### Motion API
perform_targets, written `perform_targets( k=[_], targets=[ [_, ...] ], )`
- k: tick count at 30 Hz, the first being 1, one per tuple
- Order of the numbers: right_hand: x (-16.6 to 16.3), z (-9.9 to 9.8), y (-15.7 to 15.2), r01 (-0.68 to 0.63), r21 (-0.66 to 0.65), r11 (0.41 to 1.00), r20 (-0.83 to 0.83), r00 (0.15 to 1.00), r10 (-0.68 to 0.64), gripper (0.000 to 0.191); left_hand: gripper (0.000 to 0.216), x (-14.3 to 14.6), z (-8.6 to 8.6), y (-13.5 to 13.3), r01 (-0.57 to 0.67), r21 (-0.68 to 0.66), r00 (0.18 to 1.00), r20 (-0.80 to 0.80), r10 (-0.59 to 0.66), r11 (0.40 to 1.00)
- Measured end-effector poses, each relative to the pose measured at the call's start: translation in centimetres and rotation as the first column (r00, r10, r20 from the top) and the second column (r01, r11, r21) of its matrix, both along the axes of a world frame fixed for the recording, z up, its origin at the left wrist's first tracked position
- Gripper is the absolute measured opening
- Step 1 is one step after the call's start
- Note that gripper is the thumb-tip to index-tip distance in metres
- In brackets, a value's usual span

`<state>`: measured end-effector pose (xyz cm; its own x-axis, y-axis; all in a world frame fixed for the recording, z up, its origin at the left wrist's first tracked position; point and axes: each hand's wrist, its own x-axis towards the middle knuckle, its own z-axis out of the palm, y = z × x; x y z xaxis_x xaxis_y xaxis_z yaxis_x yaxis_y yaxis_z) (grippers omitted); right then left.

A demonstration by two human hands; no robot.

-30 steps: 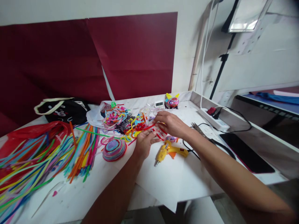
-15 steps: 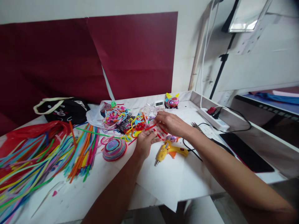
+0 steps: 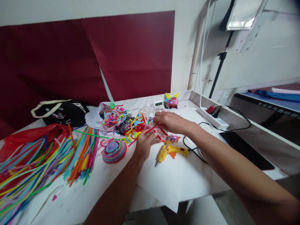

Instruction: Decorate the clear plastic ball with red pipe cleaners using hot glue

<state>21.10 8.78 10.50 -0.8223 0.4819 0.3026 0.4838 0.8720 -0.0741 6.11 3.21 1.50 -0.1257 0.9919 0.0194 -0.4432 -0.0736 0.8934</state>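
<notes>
Paper [image 3: 168, 181], white and flat, lies at the near edge of the table [image 3: 89, 187], at 6 o'clock from the hands. Just past it a yellow glue gun [image 3: 170, 151] lies on its side with its tip pointing to 8 o'clock. A black cord [image 3: 193, 150] runs off from its back end toward 3 o'clock.

The left hand [image 3: 143, 144] is just beside the gun, at its 10 o'clock. Its fingers are bent up and closed around a red fuzzy stick [image 3: 151, 129]. The right hand [image 3: 169, 122] is at 1 o'clock from the left hand, very near it. Its fingers curl down and pinch the same stick from the top, so the stick sits between the two hands.

At 9 o'clock from the left hand a round coil [image 3: 114, 151] of purple, blue and pink rests on the table. Farther out at 9 o'clock a big pile of long fuzzy sticks [image 3: 39, 162] in many colours spreads over a red bag [image 3: 25, 136].

At 11 o'clock from the hands is a heap of short curly bits [image 3: 117, 118]. A black bag [image 3: 63, 113] sits farther back at 10 o'clock. At 12 o'clock, by the back wall, stand a small white clock [image 3: 159, 103] and a bright toy [image 3: 171, 102] with yellow horns. A white power strip [image 3: 214, 119] lies at 2 o'clock
</notes>
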Motion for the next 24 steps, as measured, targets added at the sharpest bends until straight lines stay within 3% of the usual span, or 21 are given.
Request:
perform_targets(
  k=[5,15,24],
  targets=[
    [-0.3,0.2,-0.2,0.052,-0.02,0.998,0.052,0.997,-0.051,0.014,0.029,-0.1,-0.2,0.2,0.025,-0.001,1.0,-0.006,-0.025,1.0],
    [0.3,-1.8,0.8,-0.057,-0.087,0.995,-0.167,0.985,0.042,0.012,0.024,-0.2,-0.4,0.1,0.041,-0.001,0.999,-0.033,-0.041,0.999],
    [0.3,-2.4,0.5,0.017,-0.115,0.993,-0.224,0.974,-0.043,0.009,0.024,0.1,-0.4,0.0,0.025,-0.004,0.998,-0.06,-0.025,1.0]
  ],
)
